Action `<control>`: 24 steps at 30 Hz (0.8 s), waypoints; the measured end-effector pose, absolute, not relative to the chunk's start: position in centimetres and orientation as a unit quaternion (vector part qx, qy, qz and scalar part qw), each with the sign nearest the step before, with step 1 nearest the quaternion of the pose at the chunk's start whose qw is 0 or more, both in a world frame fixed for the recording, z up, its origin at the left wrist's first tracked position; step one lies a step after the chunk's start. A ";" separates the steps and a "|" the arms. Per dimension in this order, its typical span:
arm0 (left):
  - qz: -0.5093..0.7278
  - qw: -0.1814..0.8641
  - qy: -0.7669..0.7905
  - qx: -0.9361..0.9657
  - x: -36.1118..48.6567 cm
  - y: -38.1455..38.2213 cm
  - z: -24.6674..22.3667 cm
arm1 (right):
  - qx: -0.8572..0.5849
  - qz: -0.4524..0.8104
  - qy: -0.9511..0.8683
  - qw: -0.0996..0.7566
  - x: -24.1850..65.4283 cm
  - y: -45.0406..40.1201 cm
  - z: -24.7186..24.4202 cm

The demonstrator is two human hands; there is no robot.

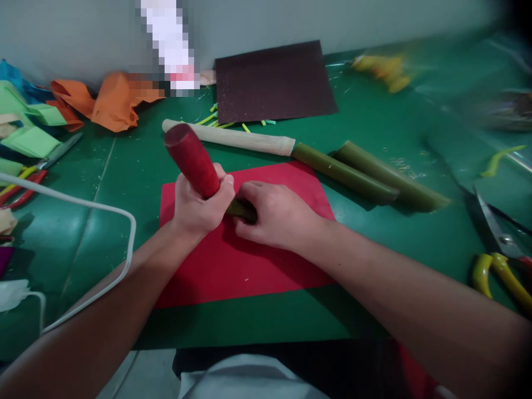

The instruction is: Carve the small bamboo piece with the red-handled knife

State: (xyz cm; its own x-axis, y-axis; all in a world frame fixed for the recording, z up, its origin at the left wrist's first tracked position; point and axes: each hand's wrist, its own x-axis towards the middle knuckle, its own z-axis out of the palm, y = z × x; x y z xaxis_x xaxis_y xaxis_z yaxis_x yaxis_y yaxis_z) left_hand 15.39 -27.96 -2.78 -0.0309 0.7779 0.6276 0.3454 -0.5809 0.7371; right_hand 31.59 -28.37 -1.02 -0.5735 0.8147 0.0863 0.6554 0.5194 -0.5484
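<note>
My left hand (201, 202) is wrapped round a red cylinder (193, 160), which tilts up and to the left. A short dark green piece (238, 209) shows between my two hands, below the cylinder. My right hand (276, 213) has its fingers closed round the right end of that green piece. Both hands are over a red sheet (249, 271) on the green table (249, 327). Where the cylinder and the green piece meet is hidden by my left fingers.
Behind lie a pale stick (241, 138), two green rolls (349, 174) (394, 177) and a dark sheet (274, 83). Scissors (499, 244) are at right, others (37, 172) at left by orange paper (114, 102). A white cable (131, 238) crosses my left forearm.
</note>
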 end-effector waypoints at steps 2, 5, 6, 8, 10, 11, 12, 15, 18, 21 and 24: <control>0.581 0.184 0.423 0.671 15.4 -28.0 -2.8 | -0.427 0.236 -0.857 0.168 31.6 -28.4 -1.0; 0.595 0.159 0.433 0.658 15.4 -28.0 -2.7 | -0.431 0.230 -0.856 0.169 31.5 -28.4 -0.9; 0.598 0.153 0.431 0.658 15.5 -27.9 -2.7 | -0.431 0.230 -0.856 0.170 31.5 -28.4 -0.9; 0.591 0.164 0.422 0.668 15.5 -27.8 -2.7 | -0.429 0.234 -0.856 0.167 31.5 -28.4 -0.8; 0.582 0.186 0.416 0.673 15.4 -27.8 -2.7 | -0.426 0.236 -0.857 0.165 31.5 -28.4 -0.7; 0.583 0.189 0.418 0.670 15.4 -27.9 -2.7 | -0.426 0.234 -0.858 0.166 31.5 -28.4 -0.7; 0.587 0.185 0.424 0.665 15.4 -27.9 -2.8 | -0.427 0.232 -0.858 0.167 31.5 -28.4 -0.7; 0.593 0.164 0.435 0.658 15.4 -28.0 -2.8 | -0.431 0.229 -0.856 0.170 31.5 -28.4 -0.9; 0.578 0.182 0.427 0.671 15.3 -28.0 -2.8 | -0.428 0.232 -0.857 0.170 31.5 -28.5 -1.0; 0.573 0.181 0.437 0.669 15.3 -28.1 -2.7 | -0.425 0.232 -0.859 0.167 31.6 -28.4 -1.0; 0.587 0.157 0.437 0.664 15.4 -28.0 -2.7 | -0.432 0.229 -0.856 0.168 31.6 -28.4 -1.0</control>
